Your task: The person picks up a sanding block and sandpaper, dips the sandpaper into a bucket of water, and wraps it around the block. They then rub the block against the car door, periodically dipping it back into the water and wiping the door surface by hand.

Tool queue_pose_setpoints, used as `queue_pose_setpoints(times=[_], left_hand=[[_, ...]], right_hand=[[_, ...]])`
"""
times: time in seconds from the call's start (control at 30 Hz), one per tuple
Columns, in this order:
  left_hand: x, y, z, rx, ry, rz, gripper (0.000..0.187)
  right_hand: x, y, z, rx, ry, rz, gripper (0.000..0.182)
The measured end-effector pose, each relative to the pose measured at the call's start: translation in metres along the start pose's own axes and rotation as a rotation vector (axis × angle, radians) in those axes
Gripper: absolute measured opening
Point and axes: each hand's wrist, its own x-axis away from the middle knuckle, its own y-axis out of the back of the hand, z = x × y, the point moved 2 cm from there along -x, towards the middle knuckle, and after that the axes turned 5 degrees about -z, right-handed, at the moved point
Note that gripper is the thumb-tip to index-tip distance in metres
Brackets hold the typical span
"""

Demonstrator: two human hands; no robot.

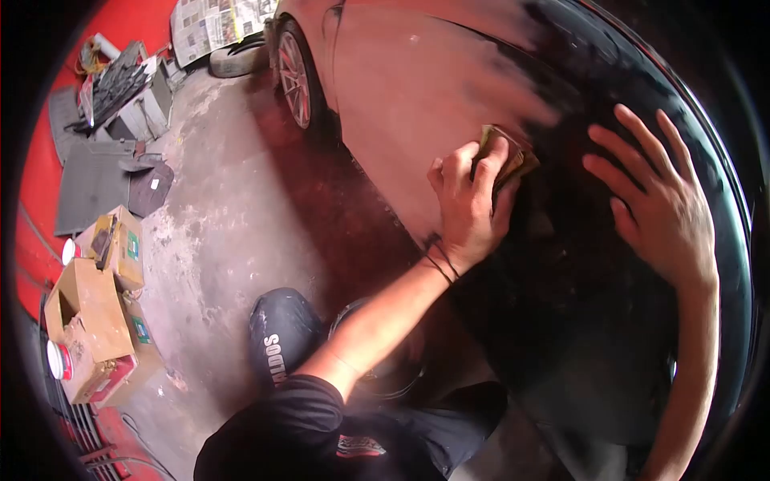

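My left hand [473,192], with dark cords around the wrist, is closed on a yellowish sanding pad [520,152] with layered edges. The pad is pressed to the side of a dark car. Around and left of it the car panel [401,88] looks dull and hazy under reddish light, while farther right the black surface [577,264] is darker and glossier. To the right, my right hand [662,200] rests on the dark panel, fingers spread and holding nothing. The pad's underside and part of my left fingertips are hidden.
A car wheel [297,76] stands at the panel's far end, near a loose tire [239,60] and newspaper sheets [212,28]. Cardboard boxes [92,309], a grey mat [92,188] and piled parts [120,88] lie along the left. My knee [281,321] is below.
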Motion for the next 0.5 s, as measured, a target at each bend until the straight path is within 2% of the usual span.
queue_pose_setpoints(times=[0.03, 0.1, 0.17, 0.23, 0.3, 0.33, 0.37, 0.4, 0.43, 0.5], left_hand=[[-0.004, 0.004, 0.016, -0.04, -0.064, 0.043, 0.065], [-0.037, 0.01, 0.087, -0.151, -0.021, 0.04, 0.055], [-0.075, 0.003, 0.185, -0.232, 0.12, -0.095, 0.04], [-0.106, 0.002, 0.273, -0.282, 0.458, -0.168, 0.03], [-0.112, -0.004, 0.293, -0.324, 0.537, -0.197, 0.03], [-0.115, 0.001, 0.291, -0.354, 0.572, -0.211, 0.03], [-0.097, 0.0, 0.277, -0.125, 0.528, -0.23, 0.029], [-0.074, -0.004, 0.241, 0.012, 0.388, -0.276, 0.03], [-0.049, 0.007, 0.178, -0.008, 0.403, -0.224, 0.041], [0.014, 0.016, 0.117, 0.001, 0.352, -0.03, 0.061]], right_hand=[[-0.002, 0.001, 0.0, 0.015, -0.008, 0.012, 0.051], [-0.005, 0.001, 0.002, 0.006, -0.024, 0.029, 0.05], [-0.008, 0.0, 0.002, 0.009, -0.035, 0.056, 0.05], [-0.008, 0.0, 0.003, 0.07, -0.038, 0.084, 0.051], [-0.01, 0.0, 0.004, 0.087, -0.046, 0.105, 0.051], [-0.009, 0.0, 0.005, 0.094, -0.044, 0.12, 0.052], [-0.009, 0.0, 0.005, 0.104, -0.039, 0.128, 0.052], [-0.01, 0.001, 0.004, 0.117, -0.037, 0.134, 0.052], [-0.011, 0.001, 0.005, 0.125, -0.043, 0.143, 0.051], [-0.013, 0.001, 0.007, 0.139, -0.053, 0.167, 0.05]])
